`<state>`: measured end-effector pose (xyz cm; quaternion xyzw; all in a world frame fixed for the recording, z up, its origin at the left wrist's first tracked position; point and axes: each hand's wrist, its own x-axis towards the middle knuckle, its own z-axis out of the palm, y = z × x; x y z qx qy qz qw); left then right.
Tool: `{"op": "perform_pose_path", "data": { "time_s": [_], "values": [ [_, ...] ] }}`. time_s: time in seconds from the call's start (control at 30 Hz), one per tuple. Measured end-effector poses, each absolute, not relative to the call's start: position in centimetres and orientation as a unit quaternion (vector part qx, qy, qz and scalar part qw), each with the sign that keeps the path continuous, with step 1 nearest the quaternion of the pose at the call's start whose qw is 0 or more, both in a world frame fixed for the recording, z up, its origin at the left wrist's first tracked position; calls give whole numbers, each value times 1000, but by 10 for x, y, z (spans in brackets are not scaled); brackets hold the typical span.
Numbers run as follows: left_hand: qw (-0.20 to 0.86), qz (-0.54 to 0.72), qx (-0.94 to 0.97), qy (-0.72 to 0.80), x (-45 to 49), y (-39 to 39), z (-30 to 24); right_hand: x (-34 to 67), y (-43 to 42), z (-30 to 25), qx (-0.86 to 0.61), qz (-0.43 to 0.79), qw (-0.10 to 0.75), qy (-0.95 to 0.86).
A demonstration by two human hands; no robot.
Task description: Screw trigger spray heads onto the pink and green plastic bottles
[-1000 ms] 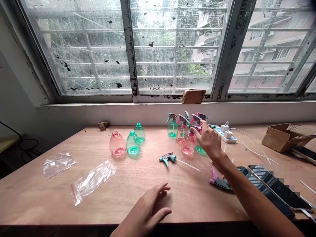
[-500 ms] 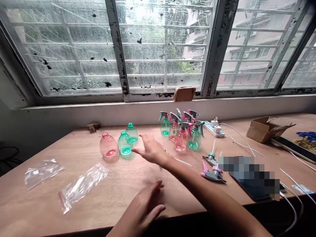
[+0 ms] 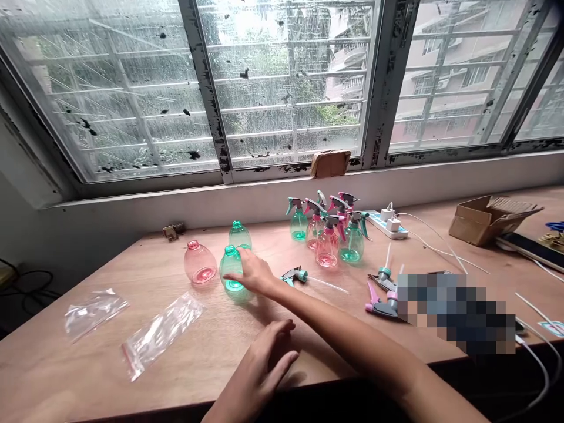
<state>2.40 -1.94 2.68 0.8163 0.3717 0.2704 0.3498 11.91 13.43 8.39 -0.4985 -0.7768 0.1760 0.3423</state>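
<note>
My right hand [image 3: 252, 271] is wrapped round the side of a clear green spray bottle body [image 3: 228, 265], its thumb across the front. That bottle stands uncapped and upright. Behind it is another uncapped green bottle [image 3: 239, 235], and to its left an uncapped pink bottle [image 3: 200, 264]. Near the table's front edge my left hand [image 3: 267, 364] hovers with thumb and fingers apart and nothing between them. Right of my right hand lies a green and grey spray head [image 3: 296, 275] with a thin tube.
Several bottles with spray heads [image 3: 326, 249] stand towards the wall. Loose pink and grey spray heads [image 3: 382, 302] lie to the right. Plastic bags [image 3: 163, 335] lie at left. A power strip [image 3: 388, 226] and cardboard box [image 3: 480, 220] sit at back right.
My right hand has moved left and closed on the front green bottle, which has shifted slightly towards me. The green spray head now shows beneath my arm's former place. My left hand stays much the same.
</note>
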Motion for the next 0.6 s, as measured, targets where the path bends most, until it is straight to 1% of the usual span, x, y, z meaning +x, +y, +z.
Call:
{"op": "perform_pose_path", "data": {
  "time_s": [0.07,0.13,0.23,0.3,0.37,0.47,0.6],
  "values": [
    [357,297,806,366,23,-21,25,143,110,76,-484,169,354,-783],
    [337,346,799,358,22,-21,23,171,82,67,-473,160,363,-786],
    [238,452,778,364,20,-17,19,209,35,51,-469,144,378,-785],
    [203,482,770,366,20,-12,14,224,6,38,-478,120,404,-770],
    [231,449,787,353,22,-7,7,227,-17,25,-496,82,415,-759],
    [276,360,817,357,22,-3,-4,224,-33,13,-492,31,418,-763],
    [291,345,804,388,18,-4,-10,238,-27,14,-450,10,401,-798]
  ]
}}
